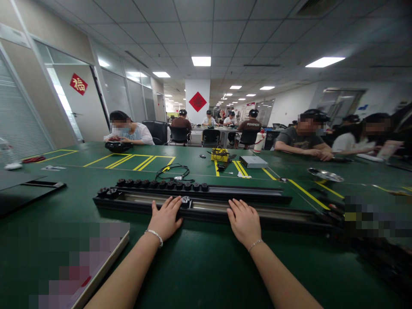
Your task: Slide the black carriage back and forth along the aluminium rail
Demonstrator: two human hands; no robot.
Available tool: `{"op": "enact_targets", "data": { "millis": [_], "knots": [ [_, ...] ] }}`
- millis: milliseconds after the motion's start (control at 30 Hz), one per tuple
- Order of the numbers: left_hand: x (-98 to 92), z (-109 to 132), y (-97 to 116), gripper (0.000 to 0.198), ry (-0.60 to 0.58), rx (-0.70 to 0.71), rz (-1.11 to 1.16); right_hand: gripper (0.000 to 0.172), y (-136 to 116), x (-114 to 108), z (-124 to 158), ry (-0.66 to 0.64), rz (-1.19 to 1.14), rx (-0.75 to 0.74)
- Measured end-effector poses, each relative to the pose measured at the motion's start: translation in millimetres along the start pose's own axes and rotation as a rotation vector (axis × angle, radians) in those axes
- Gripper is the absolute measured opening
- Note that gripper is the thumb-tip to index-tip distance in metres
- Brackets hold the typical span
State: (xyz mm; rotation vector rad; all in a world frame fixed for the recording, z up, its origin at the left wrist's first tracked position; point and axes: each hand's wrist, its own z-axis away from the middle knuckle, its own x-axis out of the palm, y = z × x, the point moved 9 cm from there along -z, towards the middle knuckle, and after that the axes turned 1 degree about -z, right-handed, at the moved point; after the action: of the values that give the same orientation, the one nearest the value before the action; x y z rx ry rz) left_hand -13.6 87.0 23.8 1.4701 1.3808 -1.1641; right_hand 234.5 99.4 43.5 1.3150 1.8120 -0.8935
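**Both hands spread flat on a long black channel rail**

The left hand (165, 219) and right hand (245, 219) rest palm down, fingers extended, on a long black straight rail with a shiny metallic inner channel (206, 213). Both hands are loosely open, and neither is closed around anything. The rail runs crosswise under the fingers and reaches out past both hands.

Just beside the left fingertips, in the channel between the hands, sits a small black block with a silvery top (186, 201); whether the fingers touch it, I cannot tell. Farther left of the left hand, black knob-like pieces (112, 193) sit at the rail's end.

Just beyond the hands lies a second long black rail (244, 192), carrying a row of round black knob-like pieces (162, 185) over its left part. Past that, ahead of the left hand, a thin black looped cable (188, 172) lies on the green tabletop (199, 266).

Farther out, between the hands' lines, stands a bright yellow box (219, 154); a flat grey box (253, 162) lies ahead of the right hand. A shiny round metal dish (325, 174) is well to that hand's right. Co-workers sit along the far side.
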Motion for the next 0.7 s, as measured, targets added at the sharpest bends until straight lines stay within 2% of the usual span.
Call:
{"op": "enact_targets", "data": {
  "millis": [400,700],
  "knots": [
    [0.1,-0.2,-0.4,0.061,-0.015,-0.02,-0.004,0.043,0.3,0.1,0.7,-0.013,-0.006,0.009],
    [-5.8,1.0,7.2,0.058,-0.006,-0.013,0.017,0.044,-0.9,-1.0,0.6,-0.029,0.012,0.008]
  ]
}}
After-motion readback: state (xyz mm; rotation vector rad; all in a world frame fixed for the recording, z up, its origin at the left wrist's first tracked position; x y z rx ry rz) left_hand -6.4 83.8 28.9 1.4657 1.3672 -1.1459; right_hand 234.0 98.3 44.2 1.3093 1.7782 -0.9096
